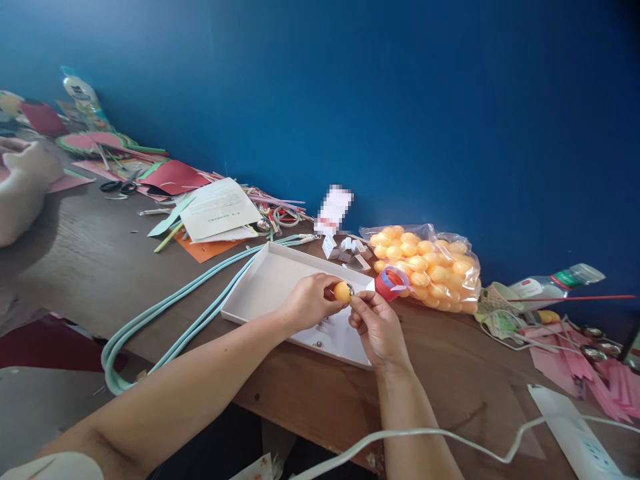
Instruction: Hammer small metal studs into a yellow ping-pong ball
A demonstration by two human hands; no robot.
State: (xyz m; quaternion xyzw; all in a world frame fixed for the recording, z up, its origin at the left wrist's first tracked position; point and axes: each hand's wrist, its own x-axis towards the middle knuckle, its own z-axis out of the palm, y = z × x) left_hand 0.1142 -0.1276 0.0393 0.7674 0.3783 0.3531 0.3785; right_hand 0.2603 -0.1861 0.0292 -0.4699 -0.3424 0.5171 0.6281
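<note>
Above a shallow white box [250, 293], my left hand [307, 303] grips an orange ping-pong ball [342, 292] between thumb and fingers. My right hand [377, 327] is closed in a pinch at the ball's right side, its fingertips meeting a small shiny silver metal piece [351, 289] against the ball. How that piece joins the ball is too small to tell. Beneath the hands, a small metal bead [319, 344] and other tiny shiny parts lie in the box, partly hidden by my left hand. A roll of red tape [391, 284] stands by the box's right corner.
A clear bag of orange balls [425, 267] leans near the blue wall. Light-blue cords [175, 300] loop left of the box. Papers [220, 210], scissors [120, 185] and a plastic bottle [545, 285] lie around. A white cable [425, 432] crosses in front. Another person's arm [25, 180] rests far left.
</note>
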